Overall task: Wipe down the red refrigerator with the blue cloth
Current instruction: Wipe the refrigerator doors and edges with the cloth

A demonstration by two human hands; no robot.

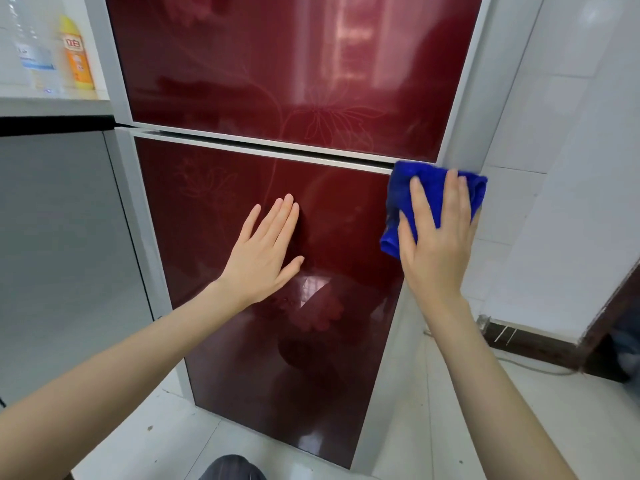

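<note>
The red refrigerator (pixel 242 81) fills the middle of the view, glossy, with a faint flower pattern and a grey frame. A silver gap splits its upper and lower doors. My left hand (pixel 265 252) lies flat on the lower door, fingers straight and together. My right hand (pixel 438 233) presses the folded blue cloth (pixel 429 181) against the lower door's top right corner, at the grey side edge. Its fingers lie spread over the cloth, and the cloth sticks out above and to the left of the hand.
A grey cabinet (pixel 59 237) stands left of the fridge. On the ledge above it are a yellow detergent bottle (pixel 78 57) and a clear bottle (pixel 33 46). White tiled wall (pixel 561 133) is close on the right. A dark doorframe (pixel 609 327) stands at the lower right.
</note>
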